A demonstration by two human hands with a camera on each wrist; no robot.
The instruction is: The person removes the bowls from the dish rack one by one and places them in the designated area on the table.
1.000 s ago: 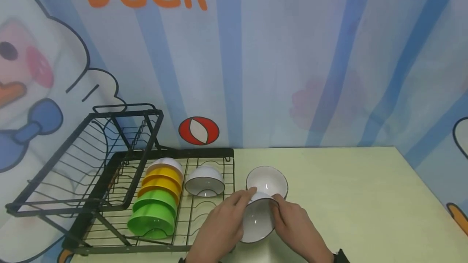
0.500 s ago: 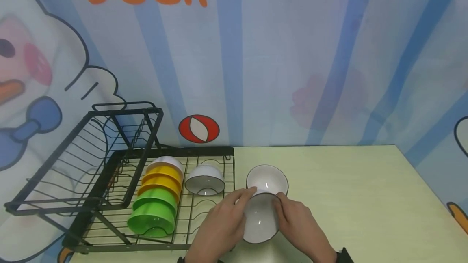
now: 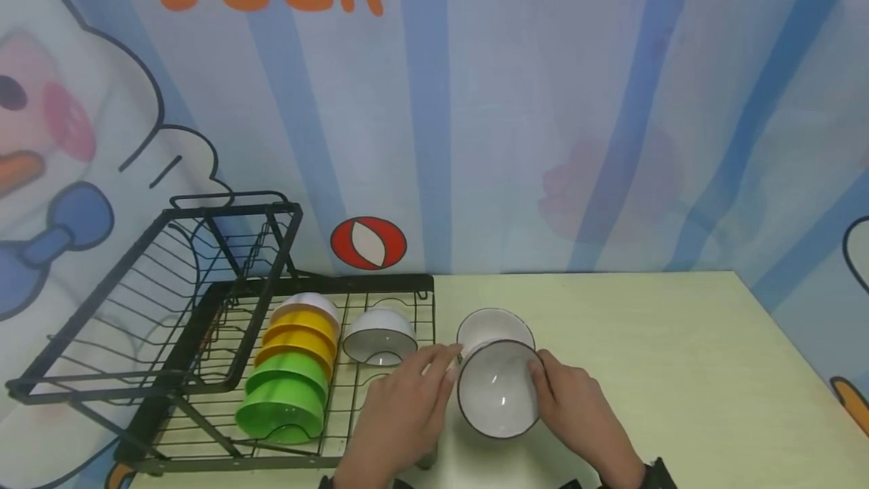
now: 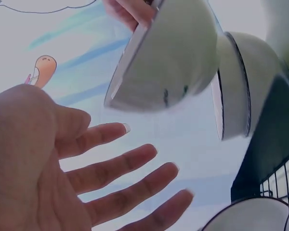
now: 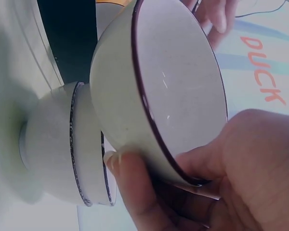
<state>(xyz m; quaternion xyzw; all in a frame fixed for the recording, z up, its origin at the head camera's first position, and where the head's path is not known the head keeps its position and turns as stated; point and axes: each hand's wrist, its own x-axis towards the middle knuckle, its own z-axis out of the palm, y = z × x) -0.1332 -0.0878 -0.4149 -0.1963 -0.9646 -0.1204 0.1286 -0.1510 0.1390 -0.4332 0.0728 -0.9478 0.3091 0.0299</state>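
Note:
A white bowl with a dark rim (image 3: 498,395) is in my right hand (image 3: 587,417), its inside turned toward the head camera. The right thumb lies inside the rim and the fingers press the outer wall, as the right wrist view shows. My left hand (image 3: 407,406) is left of that bowl; in the left wrist view its fingers are spread and straight, apart from the bowl. Just behind, two nested white bowls (image 5: 53,144) stand on the table, partly covered by the held bowl in the head view.
A black wire dish rack (image 3: 305,463) occupies the table's left part. A row of green bowls (image 3: 281,413), yellow bowls (image 3: 302,319) and a white one leans in it, with another white bowl (image 3: 380,323) beside them. A printed cloth (image 3: 509,96) hangs behind.
The held bowl has moved right and slightly up, tilting its inside more toward the head camera. My left hand has let go of its rim; my right hand keeps hold and shifted right.

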